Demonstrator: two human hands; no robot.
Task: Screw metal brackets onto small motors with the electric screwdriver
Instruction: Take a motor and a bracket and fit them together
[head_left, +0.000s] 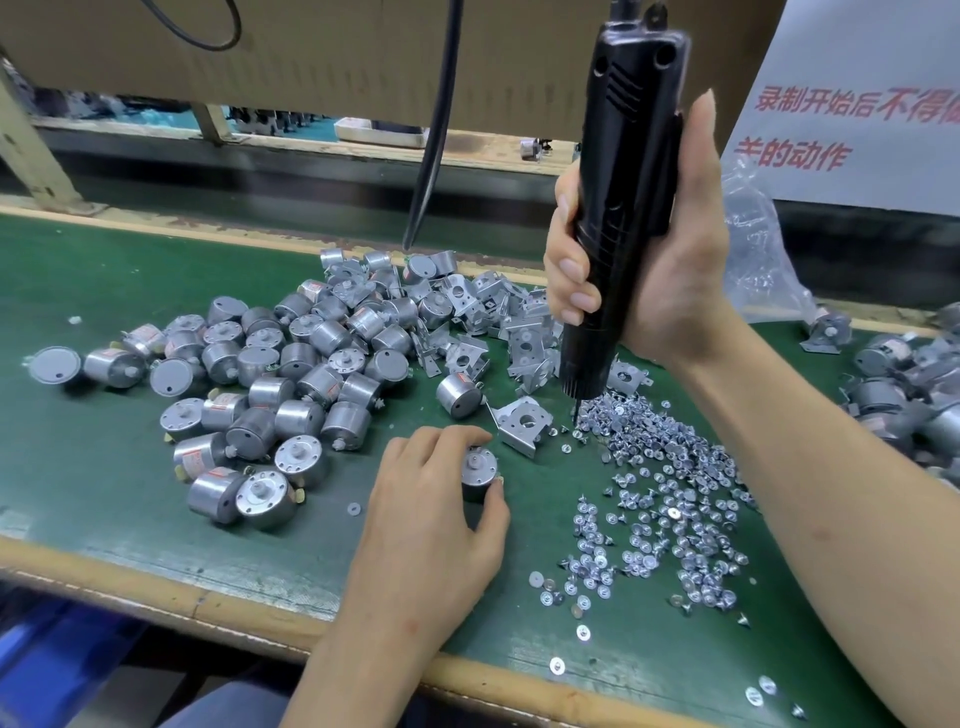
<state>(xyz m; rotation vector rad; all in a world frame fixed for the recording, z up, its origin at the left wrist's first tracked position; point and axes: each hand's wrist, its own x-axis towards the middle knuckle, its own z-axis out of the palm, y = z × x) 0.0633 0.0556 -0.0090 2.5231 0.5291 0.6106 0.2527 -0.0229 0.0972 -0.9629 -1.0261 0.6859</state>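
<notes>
**Motor in hand:** one small silver cylindrical motor (479, 473) stands shaft end up on the green tabletop (104, 291). It sits just near-left of the lone bent silver metal bracket (522, 423), not touching it. The left hand (431, 514) is over the motor, its grip curled, thumb and fingertips pinching the can's sides.

**Lone bracket:** one, lying face up with a round central hole. Neither hand is on it.

**Driver:** one black electric screwdriver (623, 208) is held upright just right of the bracket, bit down at the edge of the screws. The right hand (649, 270) has its grip fully wrapped round the barrel, four fingers across the front and the thumb lying up the side.

**Screws:** a spread of small silver screws (670, 499) lies right of and nearer than the bracket. There are hundreds, too many to count.

**Loose motors:**
- One silver motor on its side (460, 395) lies just left of the bracket.
- A heap of loose motors (270, 374) lies farther left, about forty. They overlap too much for an exact count.

**Spare brackets:** a tangled pile of brackets (483, 322) lies behind the bracket, a dozen or more.

**Bracketed motors:** a cluster of motors with brackets fitted (909, 384) lies far right of the bracket. The frame edge cuts it off, so I cannot count it.

**Beyond the bracket:**
- One hanging black cable (436, 130).
- One clear plastic bag (763, 249).
- One white sign with red characters (857, 104).
</notes>
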